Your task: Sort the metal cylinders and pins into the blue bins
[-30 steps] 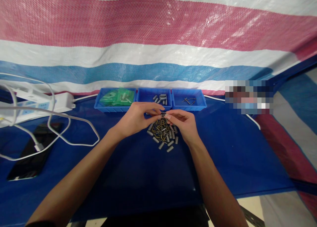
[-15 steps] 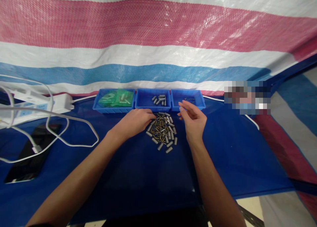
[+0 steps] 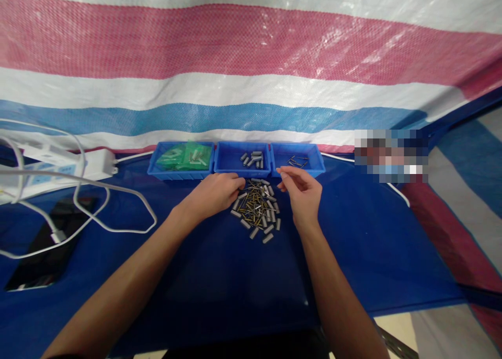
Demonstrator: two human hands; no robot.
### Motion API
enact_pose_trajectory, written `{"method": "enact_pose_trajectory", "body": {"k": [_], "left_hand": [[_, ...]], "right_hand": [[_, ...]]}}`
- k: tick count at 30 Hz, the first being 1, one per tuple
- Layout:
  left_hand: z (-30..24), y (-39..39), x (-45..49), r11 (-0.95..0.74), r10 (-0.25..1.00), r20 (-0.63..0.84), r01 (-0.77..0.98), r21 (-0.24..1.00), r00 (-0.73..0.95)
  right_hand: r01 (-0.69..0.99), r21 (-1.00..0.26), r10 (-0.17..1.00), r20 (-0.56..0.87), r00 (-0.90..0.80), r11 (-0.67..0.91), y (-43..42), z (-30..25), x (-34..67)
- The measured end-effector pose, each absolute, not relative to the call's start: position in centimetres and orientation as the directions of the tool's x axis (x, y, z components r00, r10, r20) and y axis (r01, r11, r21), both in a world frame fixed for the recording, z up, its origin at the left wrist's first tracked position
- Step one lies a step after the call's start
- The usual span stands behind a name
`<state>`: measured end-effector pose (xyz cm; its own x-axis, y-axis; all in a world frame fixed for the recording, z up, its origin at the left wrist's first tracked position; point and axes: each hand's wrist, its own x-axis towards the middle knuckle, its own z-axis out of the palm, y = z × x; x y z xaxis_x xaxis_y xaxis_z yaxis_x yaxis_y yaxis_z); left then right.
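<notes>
Standing apart now, the two hands flank a pile of grey cylinders and brassy pins on the blue table; a second ago they met over its twelve-o'clock edge. The left hand is at the pile's ten o'clock, its fingers curled together — whether they pinch a piece I cannot tell. The right hand has swung out to about two o'clock, by the near rim of the right bin, its fingers loosely bent; no piece shows between them, yet I cannot be sure. Inside that bin the few slim pins lie differently than a second ago — probably one was let go there, which would finish with that piece. Short cylinders in the middle bin, just short of twelve, look undisturbed, as does the green bag in the left bin at ten. Most pieces remain in the pile, so the work looks far from done.
</notes>
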<state>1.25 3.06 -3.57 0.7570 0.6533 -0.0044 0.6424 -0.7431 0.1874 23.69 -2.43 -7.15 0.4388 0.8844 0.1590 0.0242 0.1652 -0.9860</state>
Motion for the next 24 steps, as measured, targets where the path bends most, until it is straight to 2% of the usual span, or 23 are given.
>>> {"method": "enact_pose_trajectory", "body": {"k": [7,12,17,24], "left_hand": [[-2.8,3.1,1.1,-0.721,0.674,0.018,0.652,0.235,0.739],[-2.1,3.0,1.1,-0.698,0.67,0.143,0.551,0.457,0.729],[-1.9,2.6,1.3,-0.642,0.715,0.27,0.451,0.62,0.645],[-1.8,2.4,1.5,-0.628,0.724,0.275,0.441,0.641,0.633]], "right_hand": [[0.03,-0.989,0.903,0.145,0.404,0.145,-2.5,-7.2,23.4],[0.002,-0.994,0.931,0.105,0.349,0.112,-2.6,-6.9,23.1],[-0.011,-0.996,0.981,0.08,0.178,0.083,-2.9,-6.8,23.0],[0.016,-0.996,0.997,0.082,-0.002,0.082,-3.3,-6.8,22.6]]}}
